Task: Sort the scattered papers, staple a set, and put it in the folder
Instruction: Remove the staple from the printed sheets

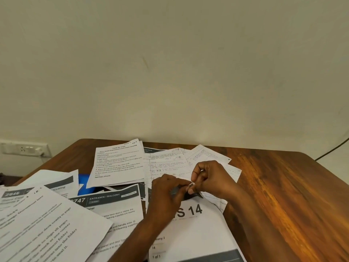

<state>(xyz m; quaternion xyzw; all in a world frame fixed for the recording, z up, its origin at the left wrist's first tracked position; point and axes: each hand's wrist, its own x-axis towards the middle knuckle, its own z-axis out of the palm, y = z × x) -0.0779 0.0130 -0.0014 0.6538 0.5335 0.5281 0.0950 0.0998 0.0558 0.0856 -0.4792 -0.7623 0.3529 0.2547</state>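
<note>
papers [120, 210] lay scattered over the lower half of the frame, and both hands met above them just right of centre. the right hand [211, 178] had its thumb and forefinger curled in a pinch on a small pale strip [191, 184], too small to name for sure. the left hand [168, 190] had its fingers curled toward the same spot, fingertips touching the strip's other end, over a dark thing [190, 195] i could not make out, half hidden beneath the fingers.

under the hands sat a printed sheet [192, 229] with large characters ending "s 14", reaching down to the bottom edge. behind the hands, handwritten lined pages [166, 163] fanned out toward the upper right of the pile. to the left of them a typed task sheet [119, 163] lay tilted, overlapping a page headed "entrance / balcony" [113, 203]. a blue thing [85, 184], possibly the folder, showed only as a patch between sheets at left of centre; i could not tell for sure. more printed pages [43, 224] filled the lower left corner.

all of it rested on a brown wooden table [283, 195], bare wood showing at the right. a pale wall [170, 63] took up the upper half, with a white socket strip [24, 148] at the left edge and a dark cable [332, 148] at the right edge.
</note>
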